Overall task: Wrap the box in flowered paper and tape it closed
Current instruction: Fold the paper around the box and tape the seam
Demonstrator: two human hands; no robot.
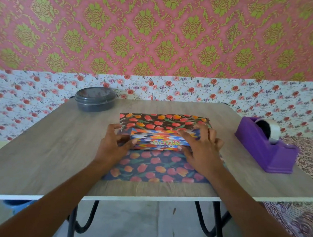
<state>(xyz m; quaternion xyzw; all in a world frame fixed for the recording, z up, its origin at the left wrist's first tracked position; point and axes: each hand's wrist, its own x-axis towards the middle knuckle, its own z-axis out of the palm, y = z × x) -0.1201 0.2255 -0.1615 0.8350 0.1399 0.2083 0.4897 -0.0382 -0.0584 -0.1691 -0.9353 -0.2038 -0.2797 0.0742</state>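
A long box point(159, 140) with a zigzag pattern and the word "sunglasses" lies in the middle of the wooden table point(53, 146), on a sheet of dark tulip-printed paper point(154, 169). The far part of the paper point(163, 120) is folded up and over the box's back edge. My left hand point(114, 144) grips the box's left end, thumb on top. My right hand point(200, 149) grips the right end, its fingers holding the folded paper edge down on the box.
A purple tape dispenser point(265, 148) with a roll of clear tape stands at the table's right side. A grey lidded round container point(95, 99) sits at the back left. The table's near edge lies just below the paper.
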